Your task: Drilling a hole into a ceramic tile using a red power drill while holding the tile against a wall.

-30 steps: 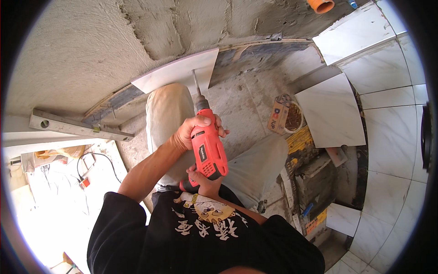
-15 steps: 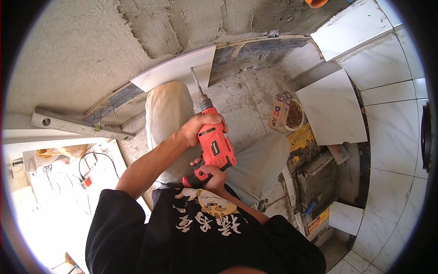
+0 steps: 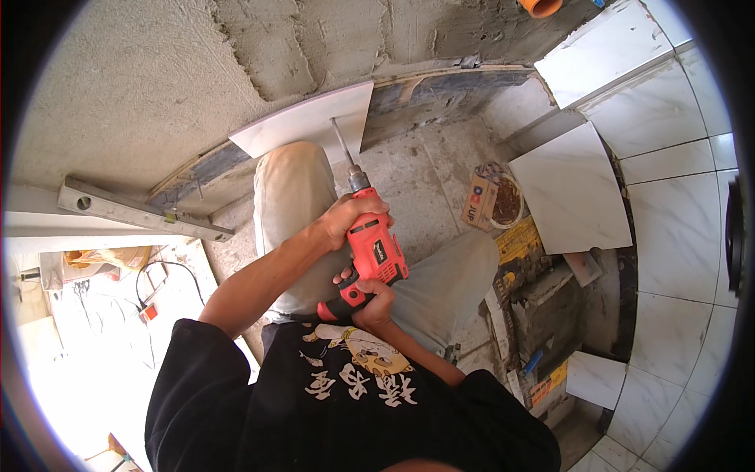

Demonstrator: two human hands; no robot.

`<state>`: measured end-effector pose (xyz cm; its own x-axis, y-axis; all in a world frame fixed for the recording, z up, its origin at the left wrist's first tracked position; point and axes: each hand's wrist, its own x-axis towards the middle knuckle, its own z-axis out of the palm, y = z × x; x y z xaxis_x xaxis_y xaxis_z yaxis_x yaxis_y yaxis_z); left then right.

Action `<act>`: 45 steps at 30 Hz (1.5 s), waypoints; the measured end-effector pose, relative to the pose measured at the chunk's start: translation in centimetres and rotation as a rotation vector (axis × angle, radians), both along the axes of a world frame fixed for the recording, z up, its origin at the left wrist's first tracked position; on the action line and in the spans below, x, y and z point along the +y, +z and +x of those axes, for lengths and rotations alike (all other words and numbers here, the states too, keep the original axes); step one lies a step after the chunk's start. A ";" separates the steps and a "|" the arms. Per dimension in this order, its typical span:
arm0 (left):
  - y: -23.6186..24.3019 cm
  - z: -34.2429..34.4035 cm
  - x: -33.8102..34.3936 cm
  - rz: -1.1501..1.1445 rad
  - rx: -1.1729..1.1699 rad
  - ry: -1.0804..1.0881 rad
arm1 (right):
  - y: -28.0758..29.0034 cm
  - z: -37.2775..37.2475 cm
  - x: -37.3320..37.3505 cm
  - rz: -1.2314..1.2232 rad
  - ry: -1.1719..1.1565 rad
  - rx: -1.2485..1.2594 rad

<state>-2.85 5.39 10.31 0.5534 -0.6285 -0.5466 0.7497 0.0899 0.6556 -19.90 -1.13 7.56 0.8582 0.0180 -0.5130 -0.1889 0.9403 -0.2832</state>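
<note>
My left hand (image 3: 352,216) wraps round the front body of a red-and-black drill (image 3: 376,256), just behind its metal chuck. My right hand (image 3: 371,303) grips the rear handle, close to my waist. The long bit (image 3: 341,140) points away from me, its tip against the face of a white tile (image 3: 283,122) that stands leaning at the foot of the rough wall. My bent left knee (image 3: 292,169) is close beside that tile. Whether the tip has made a hole is too small to tell.
A long metal level (image 3: 145,212) lies at left, near a bright area with cables. At right are an open cardboard box (image 3: 480,197) beside a tub, a loose large tile (image 3: 570,189), dark mortar, a trowel and a tiled surface (image 3: 672,236). An orange pipe (image 3: 543,6) shows at the top.
Compared with a second ago, the drill's body and both hands have shifted slightly right, angling the drill more. The bit's tip stays on the same part of the tile.
</note>
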 end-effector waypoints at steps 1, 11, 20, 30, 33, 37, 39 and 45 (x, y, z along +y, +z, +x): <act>0.1 0.0 0.0 0.010 -0.001 0.004 | -0.1 0.0 0.0 0.006 0.003 -0.011; 0.6 -0.1 0.5 0.009 0.031 0.017 | -0.2 -0.3 0.8 -0.116 -0.013 -0.058; 0.6 0.1 1.0 -0.003 0.037 -0.015 | 0.5 -0.3 1.5 -0.095 -0.037 -0.007; 0.8 -0.1 1.0 -0.051 0.073 0.003 | 0.8 -0.1 1.5 -0.169 0.015 -0.025; 0.9 -0.2 1.1 -0.046 0.080 0.000 | 1.0 0.0 1.5 -0.157 0.023 -0.033; 0.9 -0.2 1.0 -0.065 0.077 -0.016 | 1.0 0.0 1.2 -0.104 -0.017 -0.019; 0.6 -0.2 1.0 -0.104 0.090 -0.003 | 1.2 0.0 1.1 -0.090 -0.010 -0.023; 0.6 -0.2 1.4 -0.195 0.145 0.013 | 2.1 0.1 1.4 -0.107 -0.002 -0.081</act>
<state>-3.07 6.83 10.88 0.4871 -0.7229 -0.4900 0.8324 0.2146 0.5110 -19.83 0.28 9.68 0.8969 -0.0354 -0.4409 -0.1592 0.9041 -0.3964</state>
